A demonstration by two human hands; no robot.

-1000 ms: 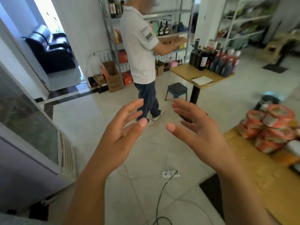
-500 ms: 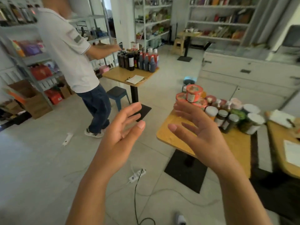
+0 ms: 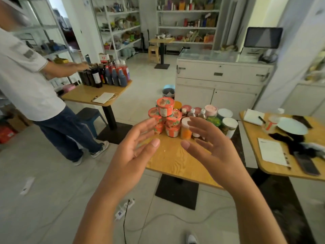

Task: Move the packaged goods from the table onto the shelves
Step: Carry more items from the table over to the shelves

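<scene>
Both hands are hovering above the near edge of the bench [image 3: 175,162], palms facing each other. The left hand [image 3: 131,154] and the right hand [image 3: 213,150] are each showing a wide grip, fingers spread, holding nothing. The packaged goods are sitting at the bench's far side. Orange-red cups [image 3: 166,117] with printed lids are standing stacked in a small pyramid, and jars [image 3: 186,129] with white, pink or green lids are crowding just beside them, their labels too blurred to read, perhaps sauces. The shelves [image 3: 186,28] are standing well apart along the back wall, carrying boxes and bottles.
</scene>
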